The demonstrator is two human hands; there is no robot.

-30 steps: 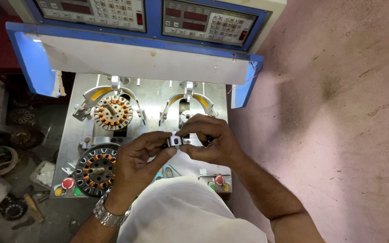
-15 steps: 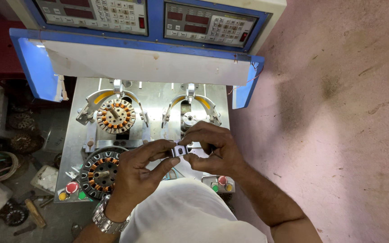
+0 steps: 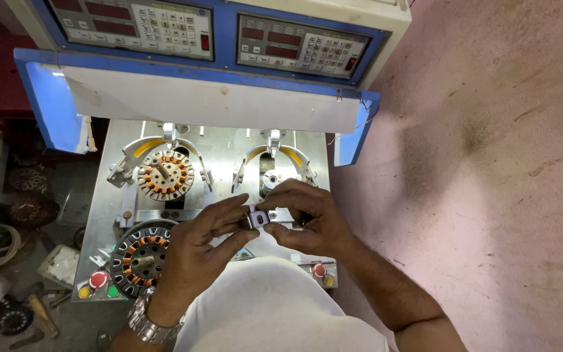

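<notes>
Pinched between both hands, left hand [image 3: 200,244] and right hand [image 3: 307,218], a small metal part [image 3: 255,216] sits above the machine table [image 3: 219,153]; one wound stator [image 3: 164,175] is mounted, the right fixture [image 3: 272,179] looks empty, another stator [image 3: 139,257] waits nearby

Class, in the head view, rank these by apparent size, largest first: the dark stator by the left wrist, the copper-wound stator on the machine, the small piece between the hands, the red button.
1. dark stator
2. copper-wound stator, though it sits farther from the camera, so this is unsure
3. small piece
4. red button, about alike with the small piece
</notes>
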